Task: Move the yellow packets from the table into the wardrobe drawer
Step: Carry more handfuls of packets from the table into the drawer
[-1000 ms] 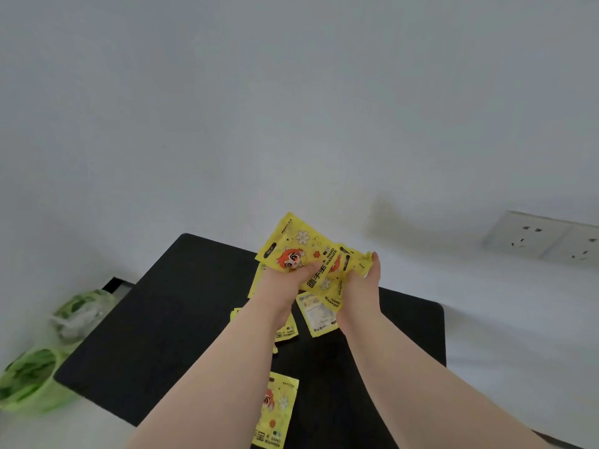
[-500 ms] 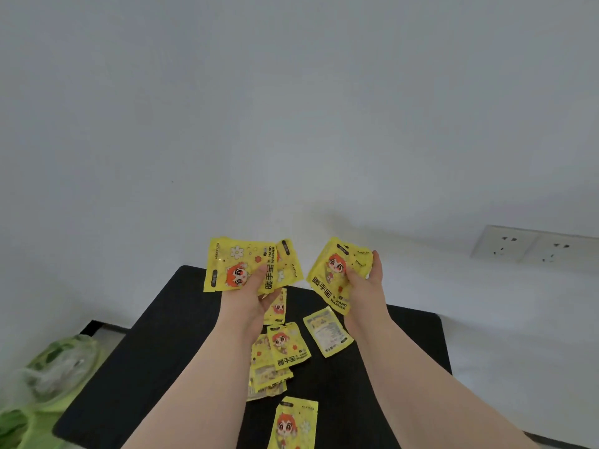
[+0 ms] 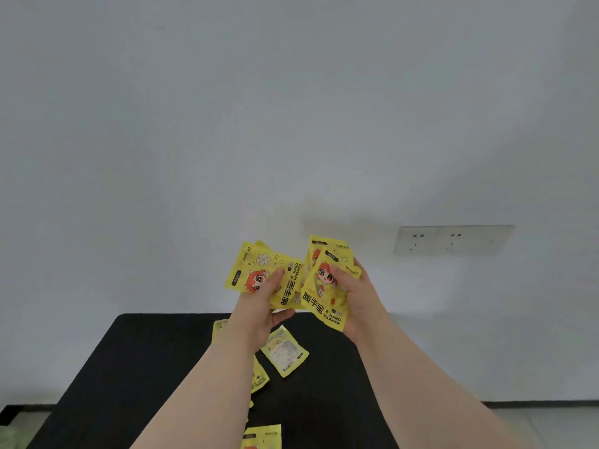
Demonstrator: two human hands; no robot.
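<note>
The left hand (image 3: 259, 314) pinches a fan of yellow packets (image 3: 256, 270), thumb across their faces. They stick out at its 12 o'clock, raised above the black table (image 3: 146, 367). Loose packets (image 3: 284, 350) lie on the table at 6 o'clock below both hands. The right hand (image 3: 359, 296) clasps a second bunch (image 3: 324, 306) that juts toward its 11 o'clock. Wall sockets (image 3: 453, 239) sit at its 2 o'clock.

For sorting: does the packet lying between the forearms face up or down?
Face down: the packet on the table shows its pale label side, not the cartoon.
</note>
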